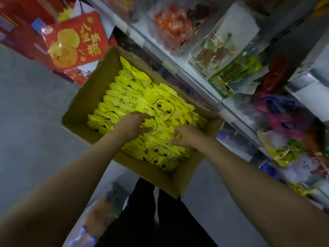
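An open cardboard box stands on the floor, packed with several yellow snack packets printed with a cartoon duck face. My left hand reaches into the middle of the box, fingers curved over a duck packet, thumb and fingertips touching it. My right hand lies a little to the right, fingers curled down among the packets near the box's right side. Whether either hand has a firm hold on a packet is unclear.
A white shelf unit runs along the right, filled with bagged snacks. Red gift boxes with gold print stand at the upper left. Grey floor spreads to the left. My dark trouser legs stand below the box.
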Demonstrator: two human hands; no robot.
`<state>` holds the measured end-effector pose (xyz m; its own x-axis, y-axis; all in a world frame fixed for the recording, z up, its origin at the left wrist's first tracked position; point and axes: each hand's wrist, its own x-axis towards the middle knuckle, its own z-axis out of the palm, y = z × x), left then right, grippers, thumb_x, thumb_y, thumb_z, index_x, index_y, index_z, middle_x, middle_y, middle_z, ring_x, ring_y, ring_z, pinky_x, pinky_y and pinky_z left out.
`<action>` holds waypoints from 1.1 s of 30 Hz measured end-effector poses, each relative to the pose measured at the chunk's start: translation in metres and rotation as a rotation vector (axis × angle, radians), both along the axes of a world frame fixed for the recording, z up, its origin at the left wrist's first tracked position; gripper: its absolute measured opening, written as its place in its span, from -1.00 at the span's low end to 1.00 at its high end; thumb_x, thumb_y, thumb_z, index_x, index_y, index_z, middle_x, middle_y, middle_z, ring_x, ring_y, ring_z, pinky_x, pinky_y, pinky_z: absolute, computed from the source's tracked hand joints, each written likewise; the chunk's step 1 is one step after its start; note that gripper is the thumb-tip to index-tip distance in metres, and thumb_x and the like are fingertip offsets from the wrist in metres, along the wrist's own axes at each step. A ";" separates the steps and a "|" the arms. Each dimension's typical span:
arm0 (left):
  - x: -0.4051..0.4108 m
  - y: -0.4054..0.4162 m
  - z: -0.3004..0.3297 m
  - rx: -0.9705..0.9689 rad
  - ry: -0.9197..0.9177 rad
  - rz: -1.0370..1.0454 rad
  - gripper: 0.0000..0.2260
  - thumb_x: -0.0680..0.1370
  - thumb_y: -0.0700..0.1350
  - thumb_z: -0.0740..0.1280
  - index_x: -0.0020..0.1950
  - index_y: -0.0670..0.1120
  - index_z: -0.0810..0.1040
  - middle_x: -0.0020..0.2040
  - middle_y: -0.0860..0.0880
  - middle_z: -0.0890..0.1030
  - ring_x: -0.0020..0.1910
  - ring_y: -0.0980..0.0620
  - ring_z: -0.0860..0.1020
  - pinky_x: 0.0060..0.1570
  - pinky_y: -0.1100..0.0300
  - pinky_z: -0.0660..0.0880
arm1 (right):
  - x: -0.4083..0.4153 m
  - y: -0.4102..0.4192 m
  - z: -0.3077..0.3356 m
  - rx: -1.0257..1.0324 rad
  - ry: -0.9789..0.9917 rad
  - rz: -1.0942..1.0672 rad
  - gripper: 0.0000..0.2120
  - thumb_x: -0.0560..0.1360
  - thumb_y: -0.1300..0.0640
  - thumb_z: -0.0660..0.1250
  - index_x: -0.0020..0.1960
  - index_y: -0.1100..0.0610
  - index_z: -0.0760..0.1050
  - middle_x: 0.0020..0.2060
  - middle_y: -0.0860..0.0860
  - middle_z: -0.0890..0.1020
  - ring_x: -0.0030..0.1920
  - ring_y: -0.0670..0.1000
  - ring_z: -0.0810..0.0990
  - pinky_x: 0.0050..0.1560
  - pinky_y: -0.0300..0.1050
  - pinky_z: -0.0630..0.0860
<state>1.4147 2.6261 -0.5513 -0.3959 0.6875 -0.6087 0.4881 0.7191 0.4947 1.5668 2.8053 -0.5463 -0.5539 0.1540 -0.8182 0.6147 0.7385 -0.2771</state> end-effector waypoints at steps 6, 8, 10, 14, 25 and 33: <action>0.039 -0.004 -0.053 -0.066 -0.185 0.002 -0.41 0.38 0.07 0.53 0.37 -0.02 0.47 0.34 -0.12 0.51 0.26 -0.14 0.50 0.19 0.00 0.46 | 0.034 -0.018 -0.034 0.025 0.078 -0.220 -0.42 0.40 -0.09 0.51 0.32 0.08 0.43 0.18 0.08 0.56 0.17 0.11 0.54 -0.12 -0.19 0.29; 0.050 -0.005 -0.066 -0.099 -0.204 0.052 -0.39 0.35 0.05 0.56 0.32 -0.05 0.43 0.26 -0.12 0.55 0.16 -0.14 0.54 0.11 -0.03 0.50 | 0.039 -0.019 -0.040 0.057 0.115 -0.215 -0.46 0.40 -0.07 0.52 0.28 0.09 0.45 0.20 0.05 0.54 0.19 0.10 0.52 -0.08 -0.16 0.33; 0.059 -0.005 -0.076 -0.111 -0.221 0.099 -0.41 0.32 0.03 0.59 0.22 -0.07 0.39 0.13 -0.10 0.57 0.06 -0.13 0.54 0.00 -0.02 0.51 | 0.044 -0.021 -0.047 0.122 0.137 -0.182 -0.55 0.41 -0.09 0.50 0.19 0.09 0.50 0.19 0.03 0.50 0.20 0.07 0.49 0.02 -0.09 0.41; 0.070 -0.002 -0.085 -0.095 -0.202 0.181 -0.53 0.33 -0.06 0.58 0.10 -0.04 0.41 -0.02 -0.03 0.55 -0.06 -0.09 0.53 -0.17 0.07 0.45 | 0.048 -0.029 -0.058 0.210 0.148 -0.123 -0.70 0.49 -0.04 0.42 0.14 0.10 0.55 0.19 0.05 0.45 0.20 0.11 0.47 0.03 -0.05 0.45; 0.061 -0.020 -0.030 0.091 -0.188 0.242 -0.81 0.44 -0.11 0.51 -0.01 -0.16 0.64 0.02 -0.08 0.60 0.05 -0.06 0.53 -0.07 0.19 0.33 | 0.048 -0.010 -0.002 -0.040 0.406 -0.530 -0.86 0.59 0.05 0.32 -0.02 0.01 0.34 -0.31 -0.07 0.42 -0.24 0.05 0.44 -0.23 -0.04 0.35; 0.068 -0.004 0.068 0.321 -0.172 0.308 -0.87 0.55 -0.03 0.38 0.00 -0.04 0.48 -0.06 -0.15 0.59 -0.14 -0.13 0.50 -0.14 0.09 0.40 | 0.063 0.021 0.088 -0.015 0.688 -0.885 -0.79 0.61 0.02 0.28 0.11 0.15 0.46 -0.16 -0.03 0.53 -0.20 -0.05 0.46 -0.13 -0.14 0.35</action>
